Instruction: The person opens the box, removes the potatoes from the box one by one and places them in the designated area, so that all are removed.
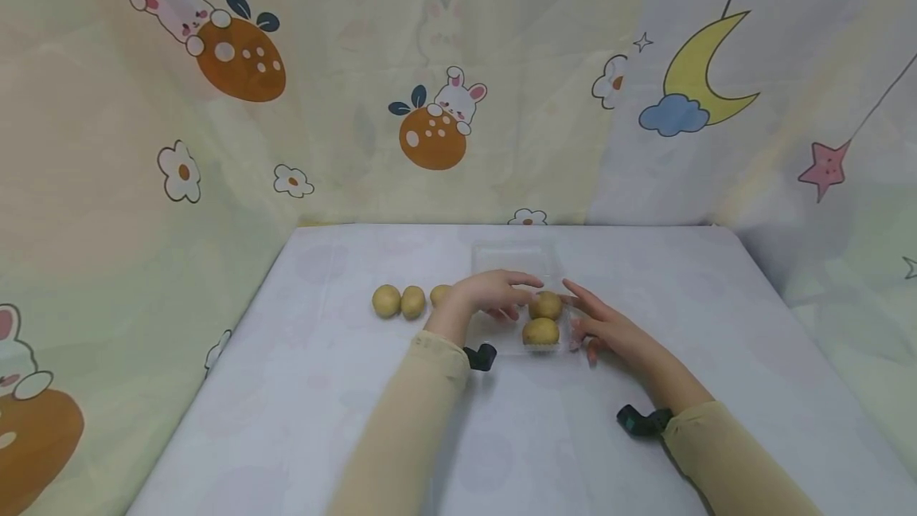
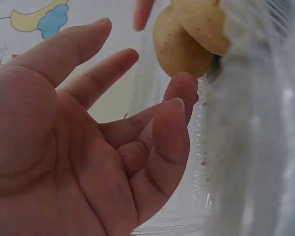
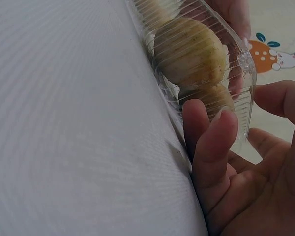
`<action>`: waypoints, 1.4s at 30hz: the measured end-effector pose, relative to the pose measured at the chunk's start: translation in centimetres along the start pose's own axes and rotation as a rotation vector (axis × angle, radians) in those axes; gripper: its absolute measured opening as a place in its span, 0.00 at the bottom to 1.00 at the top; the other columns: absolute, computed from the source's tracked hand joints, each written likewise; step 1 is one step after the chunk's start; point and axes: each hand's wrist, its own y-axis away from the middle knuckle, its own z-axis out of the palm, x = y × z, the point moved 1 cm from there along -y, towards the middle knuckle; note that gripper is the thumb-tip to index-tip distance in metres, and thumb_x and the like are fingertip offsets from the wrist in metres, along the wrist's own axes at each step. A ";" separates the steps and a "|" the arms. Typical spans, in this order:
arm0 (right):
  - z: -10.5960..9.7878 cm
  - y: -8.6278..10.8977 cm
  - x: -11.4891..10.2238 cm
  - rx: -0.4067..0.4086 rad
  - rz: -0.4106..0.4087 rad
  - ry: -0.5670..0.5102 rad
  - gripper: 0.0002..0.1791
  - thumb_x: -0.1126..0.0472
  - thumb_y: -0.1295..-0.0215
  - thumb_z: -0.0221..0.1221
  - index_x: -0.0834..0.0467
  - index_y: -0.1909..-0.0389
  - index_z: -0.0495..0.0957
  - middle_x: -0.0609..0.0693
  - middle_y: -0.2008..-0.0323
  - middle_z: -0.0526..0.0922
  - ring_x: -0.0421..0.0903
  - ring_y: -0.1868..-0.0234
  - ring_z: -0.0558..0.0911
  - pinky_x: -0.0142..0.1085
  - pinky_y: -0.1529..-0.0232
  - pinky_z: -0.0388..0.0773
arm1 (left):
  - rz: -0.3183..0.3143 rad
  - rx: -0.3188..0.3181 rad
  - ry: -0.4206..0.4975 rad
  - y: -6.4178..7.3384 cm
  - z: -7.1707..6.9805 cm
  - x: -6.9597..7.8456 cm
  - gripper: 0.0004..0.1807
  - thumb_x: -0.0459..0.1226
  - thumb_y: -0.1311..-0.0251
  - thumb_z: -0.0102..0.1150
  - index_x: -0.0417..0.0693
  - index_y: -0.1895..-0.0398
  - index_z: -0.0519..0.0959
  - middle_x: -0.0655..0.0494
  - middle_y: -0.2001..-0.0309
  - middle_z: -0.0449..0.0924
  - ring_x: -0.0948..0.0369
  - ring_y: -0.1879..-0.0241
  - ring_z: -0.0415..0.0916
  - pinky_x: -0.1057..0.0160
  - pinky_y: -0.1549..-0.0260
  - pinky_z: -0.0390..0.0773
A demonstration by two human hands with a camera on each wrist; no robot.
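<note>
Here, the rear potato sits in the clear box between the hands: three o'clock from the left hand, ten from the right hand, both loose-fingered, gripping nothing visible; the front potato lies nine-to-three.

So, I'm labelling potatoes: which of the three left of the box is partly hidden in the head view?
The rightmost potato of that row: the left hand partly covers it, while the leftmost potato and middle potato show whole.

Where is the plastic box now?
In the head view, the plastic box lies right of the loose potatoes, partly hidden by the left hand, with the right hand at its right side.
</note>
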 end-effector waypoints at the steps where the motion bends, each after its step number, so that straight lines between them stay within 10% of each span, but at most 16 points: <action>1: 0.0 0.0 0.0 -0.001 -0.003 -0.001 0.43 0.61 0.29 0.53 0.34 0.22 0.41 0.59 0.21 0.46 0.49 0.69 0.78 0.38 0.77 0.79 | -0.003 -0.007 -0.008 0.0 0.1 0.0 0.28 0.53 0.33 0.57 0.66 0.30 0.69 0.57 0.38 0.74 0.57 0.56 0.83 0.57 0.57 0.83; 42: 0.0 -0.2 0.2 0.013 0.014 0.011 0.45 0.59 0.32 0.55 0.31 0.22 0.43 0.56 0.21 0.48 0.50 0.70 0.78 0.40 0.76 0.80 | 0.009 0.082 -0.112 -1.5 2.1 -0.7 0.22 0.50 0.38 0.63 0.51 0.44 0.80 0.57 0.61 0.84 0.60 0.68 0.81 0.63 0.65 0.78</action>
